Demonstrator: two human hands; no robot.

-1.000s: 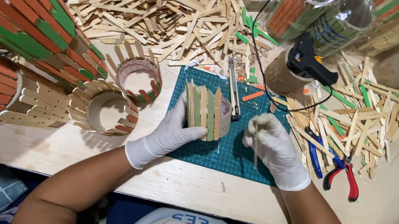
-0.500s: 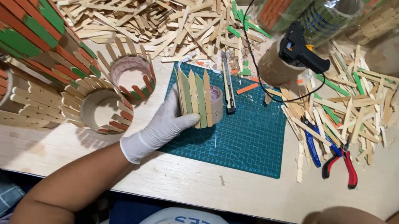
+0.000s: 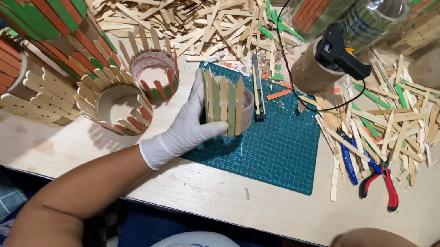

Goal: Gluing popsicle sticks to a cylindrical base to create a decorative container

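Gripping stick-clad tube (image 3: 227, 106) — left hand (image 3: 187, 125), over green mat (image 3: 279, 148).

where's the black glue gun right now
In the head view, the black glue gun rests on a cardboard tube, upper right of the green cutting mat, beside scattered wooden sticks.

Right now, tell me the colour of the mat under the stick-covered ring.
Teal green with a fine pale grid, the cutting mat shows best in the head view.

Head view, steeply down, close.
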